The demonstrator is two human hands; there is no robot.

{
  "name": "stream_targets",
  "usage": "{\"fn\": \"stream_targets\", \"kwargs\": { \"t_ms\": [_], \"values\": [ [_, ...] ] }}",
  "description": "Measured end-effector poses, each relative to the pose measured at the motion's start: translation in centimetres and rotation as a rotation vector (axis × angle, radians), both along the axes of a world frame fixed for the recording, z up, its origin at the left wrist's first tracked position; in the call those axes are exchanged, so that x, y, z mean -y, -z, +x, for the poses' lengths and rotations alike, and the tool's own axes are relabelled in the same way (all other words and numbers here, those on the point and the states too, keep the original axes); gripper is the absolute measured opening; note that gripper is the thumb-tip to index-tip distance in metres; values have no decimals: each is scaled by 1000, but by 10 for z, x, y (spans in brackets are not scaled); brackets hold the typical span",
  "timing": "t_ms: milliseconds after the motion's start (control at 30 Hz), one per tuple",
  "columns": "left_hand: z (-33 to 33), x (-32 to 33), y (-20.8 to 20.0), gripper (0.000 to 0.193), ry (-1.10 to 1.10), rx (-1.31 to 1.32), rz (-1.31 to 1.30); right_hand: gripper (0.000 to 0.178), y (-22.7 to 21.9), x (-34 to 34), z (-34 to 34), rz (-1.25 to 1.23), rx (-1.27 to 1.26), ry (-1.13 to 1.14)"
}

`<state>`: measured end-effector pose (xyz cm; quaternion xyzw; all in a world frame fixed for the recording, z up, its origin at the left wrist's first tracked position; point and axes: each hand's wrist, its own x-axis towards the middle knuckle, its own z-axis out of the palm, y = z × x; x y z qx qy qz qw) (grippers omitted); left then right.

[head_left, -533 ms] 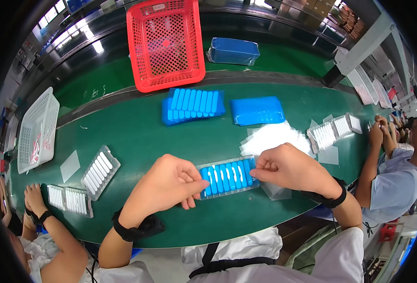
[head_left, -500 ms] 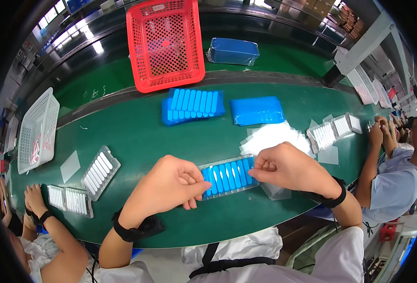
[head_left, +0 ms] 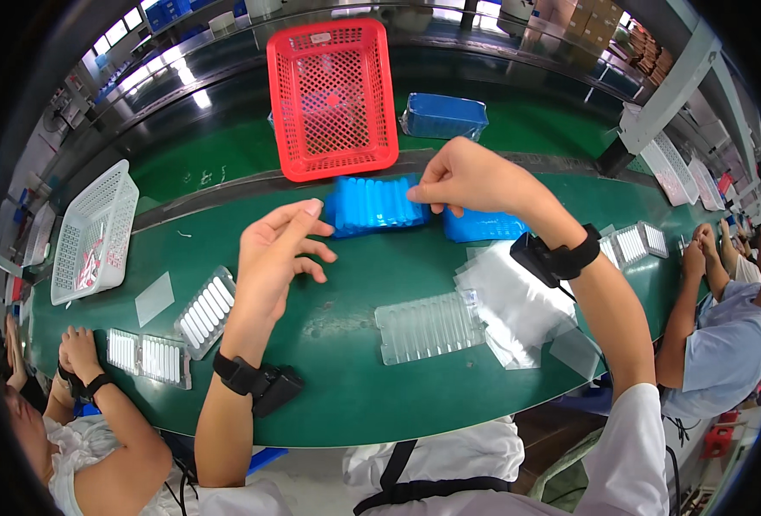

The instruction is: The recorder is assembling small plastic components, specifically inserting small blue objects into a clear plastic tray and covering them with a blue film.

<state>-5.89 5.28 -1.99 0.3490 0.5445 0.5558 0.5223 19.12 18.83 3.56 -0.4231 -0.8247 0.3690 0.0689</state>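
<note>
My right hand (head_left: 475, 181) pinches the right end of a blue slotted sheet (head_left: 380, 202), which lies on or just over a stack of blue sheets; the exact contact is blurred. Left of that stack, my left hand (head_left: 281, 249) is open with its fingers apart and nothing in them. A clear ribbed plastic tray (head_left: 428, 328) lies on the green table in front of me, its grooves bare. To its right, loose transparent sheets (head_left: 518, 301) are fanned out, partly under my right forearm.
A red mesh basket (head_left: 333, 163) stands behind the stack, with a wrapped blue bundle (head_left: 445, 116) beside it. More blue sheets (head_left: 483, 227) lie under my right wrist. Trays of white strips (head_left: 206, 314) and a white basket (head_left: 96, 245) are left. Co-workers' hands (head_left: 79, 353) show at both sides.
The blue slotted sheet has left the clear tray and is now at the far stack with my right hand. My left hand has let go, opened and moved away from the tray.
</note>
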Motion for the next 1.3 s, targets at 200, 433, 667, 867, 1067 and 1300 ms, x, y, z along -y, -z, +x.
{"fn": "stream_targets", "kwargs": {
  "t_ms": [200,433,667,867,1067,1300],
  "values": [
    [1,7,3,41,123,-127,-1,36,10,4,4,76,85,81],
    [12,10,8,35,331,-119,-79,52,13,6,-12,482,-12,-137],
    [9,8,11,33,358,-48,-60,76,14,8,-37,351,73,-391],
    [6,8,15,31,379,-101,-82,72,17,10,-27,410,43,-395],
    [38,48,-5,79,668,-954,448,62,-4,43,19,673,23,-412],
    [40,72,-13,82,793,-1170,510,57,-23,93,60,519,128,-341]
  ]
}}
